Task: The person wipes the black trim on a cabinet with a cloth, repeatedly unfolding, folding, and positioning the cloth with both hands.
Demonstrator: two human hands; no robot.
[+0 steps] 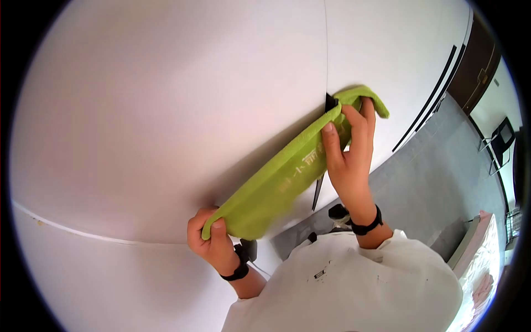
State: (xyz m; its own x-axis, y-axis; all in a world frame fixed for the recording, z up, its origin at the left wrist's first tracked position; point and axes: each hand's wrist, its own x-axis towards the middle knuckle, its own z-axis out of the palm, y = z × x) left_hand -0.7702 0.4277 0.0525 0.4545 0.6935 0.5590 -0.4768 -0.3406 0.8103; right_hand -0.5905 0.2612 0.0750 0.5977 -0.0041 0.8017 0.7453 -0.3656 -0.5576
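Several pale characters, too blurred to read, run across a green cloth (265,191), stretched slantwise beside a white surface (166,110). The left hand (213,240) pinches its lower end; the right hand (352,157) grips near its folded upper end.

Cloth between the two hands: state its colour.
The cloth is lime green with pale lettering, best seen in the head view.

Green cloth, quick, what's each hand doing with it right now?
Left hand: closed, holding one corner of the green cloth.
Right hand: partly curled, thumb and fingers gripping it near the other end.
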